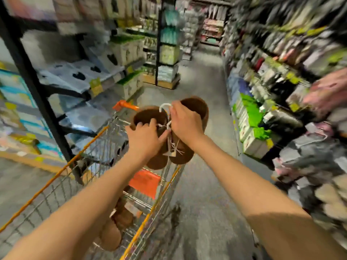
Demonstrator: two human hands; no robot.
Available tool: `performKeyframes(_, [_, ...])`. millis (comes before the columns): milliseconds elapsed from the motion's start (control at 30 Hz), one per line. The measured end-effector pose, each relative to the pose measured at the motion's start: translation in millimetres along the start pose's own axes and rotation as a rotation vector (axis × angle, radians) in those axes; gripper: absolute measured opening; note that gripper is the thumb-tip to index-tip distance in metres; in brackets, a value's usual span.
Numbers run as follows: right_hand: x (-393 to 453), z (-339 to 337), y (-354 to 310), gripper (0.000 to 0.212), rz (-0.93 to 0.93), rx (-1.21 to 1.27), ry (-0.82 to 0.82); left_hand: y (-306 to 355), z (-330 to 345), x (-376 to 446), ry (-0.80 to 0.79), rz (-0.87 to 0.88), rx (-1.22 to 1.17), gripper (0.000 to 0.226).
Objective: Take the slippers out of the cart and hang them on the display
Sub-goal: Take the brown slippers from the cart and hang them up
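Observation:
A pair of brown slippers on a white plastic hanger is held up above the wire shopping cart. My left hand grips the left slipper near its opening. My right hand pinches the hanger where it joins the pair, a paper tag dangling below. More brown slippers lie inside the cart under my left forearm. The slipper display runs along the right, blurred.
The cart has orange trim, an orange handle and an orange sign. Black shelving with packaged goods lines the left. A shelf end unit stands ahead. Grey aisle floor stretches between the shelves.

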State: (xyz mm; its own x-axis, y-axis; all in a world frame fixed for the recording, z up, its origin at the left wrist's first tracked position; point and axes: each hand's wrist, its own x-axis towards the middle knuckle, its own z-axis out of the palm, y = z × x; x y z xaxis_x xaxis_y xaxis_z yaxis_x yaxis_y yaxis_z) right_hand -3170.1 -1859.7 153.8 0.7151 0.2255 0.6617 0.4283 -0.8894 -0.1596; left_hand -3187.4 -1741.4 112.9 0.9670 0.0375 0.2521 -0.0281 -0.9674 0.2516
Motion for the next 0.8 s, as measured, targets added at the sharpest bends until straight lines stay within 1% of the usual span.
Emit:
performKeyframes(67, [-14.3,-47.3,20.9,0.021,0.135,-0.010,0.001,42.2,-15.6,-4.2,0.047,0.146,-0.019,0.052])
performKeyframes(133, [-40.2,-94.9,43.5,0.022,0.264,-0.069,0.006,87.4,-22.4,-19.0,0.058,0.287,-0.051,0.052])
performKeyframes(267, [-121.1,-180.0,74.7,0.029,0.511,-0.220,0.013,172.8,-17.9,-79.8,-0.036,0.525,-0.099,0.056])
performKeyframes(400, [-216.0,-253.3,82.6,0.033,0.692,-0.382,0.065,241.0,-11.1,-163.0,-0.140,0.736,-0.194,0.058])
performKeyframes(600, [-347.7,-341.5,67.4,0.029,0.972,-0.521,0.239,318.5,-5.1,-278.2,-0.209,1.080,-0.211,0.064])
performKeyframes(733, [-408.0,-390.8,56.5,0.026,1.108,-0.642,0.363,360.8,-19.3,-334.7,-0.261,1.286,-0.287,0.066])
performKeyframes(800, [-431.1,-413.7,49.0,0.025,1.173,-0.695,0.436,380.8,-28.6,-358.1,-0.263,1.385,-0.315,0.067])
